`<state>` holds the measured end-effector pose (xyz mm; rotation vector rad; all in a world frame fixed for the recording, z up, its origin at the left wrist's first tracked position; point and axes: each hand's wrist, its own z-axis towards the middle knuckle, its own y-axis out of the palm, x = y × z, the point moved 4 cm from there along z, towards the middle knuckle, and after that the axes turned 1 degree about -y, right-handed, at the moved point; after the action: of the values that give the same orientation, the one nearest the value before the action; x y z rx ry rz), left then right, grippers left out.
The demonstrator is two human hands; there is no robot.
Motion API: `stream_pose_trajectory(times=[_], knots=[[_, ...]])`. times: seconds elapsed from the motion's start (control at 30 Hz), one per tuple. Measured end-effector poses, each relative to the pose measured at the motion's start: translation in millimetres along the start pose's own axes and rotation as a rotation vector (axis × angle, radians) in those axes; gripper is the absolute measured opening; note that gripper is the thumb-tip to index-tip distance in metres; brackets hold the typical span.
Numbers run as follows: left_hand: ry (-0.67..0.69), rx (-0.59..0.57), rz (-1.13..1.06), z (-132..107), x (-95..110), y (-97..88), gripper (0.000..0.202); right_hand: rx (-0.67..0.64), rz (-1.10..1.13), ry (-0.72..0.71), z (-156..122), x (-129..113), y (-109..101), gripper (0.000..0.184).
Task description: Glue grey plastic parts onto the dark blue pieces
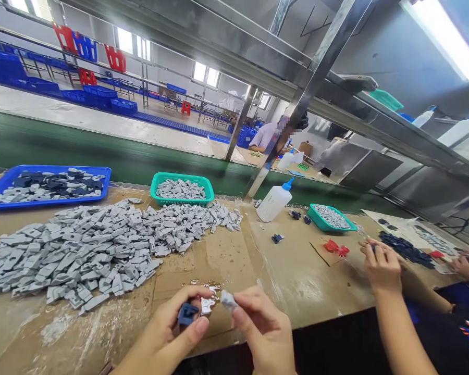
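Observation:
Near the front edge of the table, my left hand (175,325) is closed around a dark blue plastic part (187,313) with a notch in its visible side. My right hand (263,325) pinches a small light grey plastic piece (228,299) between thumb and fingertips. The two parts are held apart, a short gap between them. Beneath them a wet, shiny patch (208,304) lies on the cardboard. A large heap of similar grey pieces (89,250) spreads to the left of my hands.
Behind the heap stand a blue tray (47,204) and a green basket (182,202) of pieces. A white squeeze bottle (274,202) and another green basket (330,228) stand farther right. At the right, a co-worker's hands (383,265) work near a dark blue pile (406,250). A metal post (281,135) rises behind.

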<state>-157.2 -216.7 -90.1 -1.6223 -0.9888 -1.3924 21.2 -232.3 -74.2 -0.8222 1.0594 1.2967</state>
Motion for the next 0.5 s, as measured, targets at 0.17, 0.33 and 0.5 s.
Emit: stream_pose_trajectory(times=[0.17, 0.33, 0.5], knots=[[0.015, -0.053, -0.001, 1.1, -2.9, 8.0, 0.067, -0.121, -0.268, -0.321, -9.8, -19.2, 12.1, 0.027], [0.037, -0.017, 0.069, -5.1, 6.9, 14.4, 0.058, -0.237, -0.435, -0.341, -15.7, -15.4, 19.5, 0.022], [0.005, 0.19, 0.201, -10.6, 17.4, 21.2, 0.031, -0.291, -0.476, -0.338, -28.9, -14.6, 27.1, 0.018]])
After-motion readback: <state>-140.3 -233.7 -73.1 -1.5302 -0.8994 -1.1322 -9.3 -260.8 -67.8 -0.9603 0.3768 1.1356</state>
